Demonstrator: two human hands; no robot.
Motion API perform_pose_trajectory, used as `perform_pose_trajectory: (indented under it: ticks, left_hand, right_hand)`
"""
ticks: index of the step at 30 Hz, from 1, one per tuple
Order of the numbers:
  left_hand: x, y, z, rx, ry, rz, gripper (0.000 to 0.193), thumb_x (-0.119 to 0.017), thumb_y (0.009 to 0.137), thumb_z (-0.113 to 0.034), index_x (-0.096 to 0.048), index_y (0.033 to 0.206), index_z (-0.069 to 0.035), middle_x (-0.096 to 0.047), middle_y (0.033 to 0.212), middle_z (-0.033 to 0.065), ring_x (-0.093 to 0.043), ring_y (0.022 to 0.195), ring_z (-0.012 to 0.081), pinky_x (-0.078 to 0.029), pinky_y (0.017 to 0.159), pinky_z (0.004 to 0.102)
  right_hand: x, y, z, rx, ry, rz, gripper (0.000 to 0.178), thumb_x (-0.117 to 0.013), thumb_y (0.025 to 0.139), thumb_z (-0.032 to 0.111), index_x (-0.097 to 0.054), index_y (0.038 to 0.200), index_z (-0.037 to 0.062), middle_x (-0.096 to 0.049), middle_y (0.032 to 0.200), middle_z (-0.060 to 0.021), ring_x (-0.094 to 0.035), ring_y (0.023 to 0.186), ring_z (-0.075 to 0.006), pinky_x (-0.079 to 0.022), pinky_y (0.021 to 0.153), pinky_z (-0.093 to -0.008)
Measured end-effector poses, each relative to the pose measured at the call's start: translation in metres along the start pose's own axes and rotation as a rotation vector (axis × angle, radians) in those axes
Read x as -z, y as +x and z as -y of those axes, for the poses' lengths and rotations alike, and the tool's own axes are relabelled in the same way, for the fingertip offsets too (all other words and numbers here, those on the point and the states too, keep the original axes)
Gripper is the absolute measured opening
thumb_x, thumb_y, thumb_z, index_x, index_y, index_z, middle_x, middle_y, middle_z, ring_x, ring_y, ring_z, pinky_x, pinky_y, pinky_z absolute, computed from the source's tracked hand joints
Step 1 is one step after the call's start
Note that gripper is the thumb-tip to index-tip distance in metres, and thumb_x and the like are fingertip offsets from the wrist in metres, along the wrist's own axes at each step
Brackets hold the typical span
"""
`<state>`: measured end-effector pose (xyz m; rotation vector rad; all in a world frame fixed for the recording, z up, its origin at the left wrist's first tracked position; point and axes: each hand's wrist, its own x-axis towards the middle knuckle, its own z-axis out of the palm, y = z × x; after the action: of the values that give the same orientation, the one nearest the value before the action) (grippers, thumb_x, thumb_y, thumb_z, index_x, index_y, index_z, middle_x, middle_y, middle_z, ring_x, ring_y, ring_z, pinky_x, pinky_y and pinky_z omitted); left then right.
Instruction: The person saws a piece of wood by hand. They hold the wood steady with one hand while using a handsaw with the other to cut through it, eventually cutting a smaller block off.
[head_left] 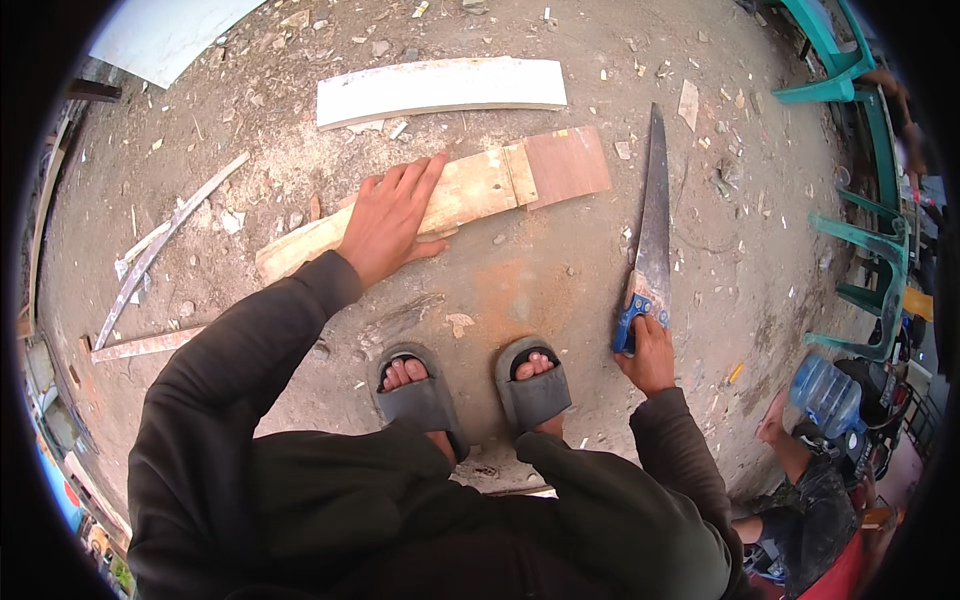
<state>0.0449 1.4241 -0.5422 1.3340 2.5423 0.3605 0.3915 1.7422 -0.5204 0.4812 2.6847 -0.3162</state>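
Observation:
My left hand (392, 215) lies across a pale wooden board (470, 187), its fingers stretched out over the top and its thumb by the near edge. The board slants up to the right on the ground. Beyond its right end shows a reddish-brown flat piece (567, 168), partly covered by the board. On the right, my right hand (648, 355) is closed round the blue handle of a handsaw (652, 215). The saw's dark blade points away from me, apart from the board.
A white-faced strip (440, 92) lies beyond the board. Thin wooden strips (165, 245) lie on the left. Green plastic chairs (875, 260) and a clear blue water jug (826, 390) stand at right, near a seated person (800, 500). My sandalled feet (420, 400) are below the board.

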Motion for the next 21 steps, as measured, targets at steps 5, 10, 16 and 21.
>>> perform_pose_trajectory:
  ticks: [5, 10, 16, 21]
  left_hand:
    - [0.0, 0.004, -0.006, -0.035, 0.013, -0.125, 0.114, -0.078, 0.079, -0.057, -0.019, 0.16, -0.002, -0.044, 0.145, 0.0206, -0.043, 0.135, 0.0361, -0.034, 0.113, 0.0498]
    - [0.001, 0.004, -0.008, -0.046, 0.111, -0.124, 0.098, -0.066, 0.092, -0.054, -0.02, 0.16, -0.001, -0.04, 0.151, 0.022, -0.042, 0.138, 0.0353, -0.032, 0.115, 0.0504]
    - [0.0, 0.009, -0.012, -0.031, 0.09, -0.066, 0.093, -0.063, 0.095, -0.052, -0.02, 0.16, 0.0, -0.041, 0.15, 0.0223, -0.045, 0.136, 0.0346, -0.035, 0.113, 0.0479]
    - [-0.004, 0.013, -0.018, 0.002, 0.03, -0.106, 0.1, -0.07, 0.089, -0.051, -0.021, 0.159, 0.001, -0.042, 0.149, 0.0236, -0.045, 0.135, 0.0363, -0.035, 0.113, 0.0478]
  right_hand:
    - [0.013, -0.017, 0.005, -0.095, 0.257, -0.263, 0.04, -0.082, 0.073, 0.012, -0.056, 0.101, 0.0024, -0.062, 0.093, -0.0138, -0.061, 0.084, -0.0319, -0.047, 0.072, -0.0422]
    - [0.097, -0.016, 0.061, -0.263, 1.207, -0.566, 0.021, -0.067, 0.099, 0.018, -0.056, 0.09, 0.0028, -0.055, 0.072, -0.0029, -0.05, 0.062, -0.0103, -0.043, 0.061, -0.028]
    - [0.079, -0.012, 0.071, 0.142, 1.152, -0.618, 0.028, -0.072, 0.09, 0.023, -0.057, 0.082, 0.0003, -0.056, 0.065, -0.0065, -0.056, 0.057, -0.0166, -0.043, 0.055, -0.0303]
    - [0.034, 0.028, 0.099, 0.098, 1.292, -0.477, 0.024, -0.073, 0.087, 0.019, -0.061, 0.077, -0.0002, -0.056, 0.062, -0.004, -0.052, 0.054, -0.014, -0.04, 0.053, -0.0308]
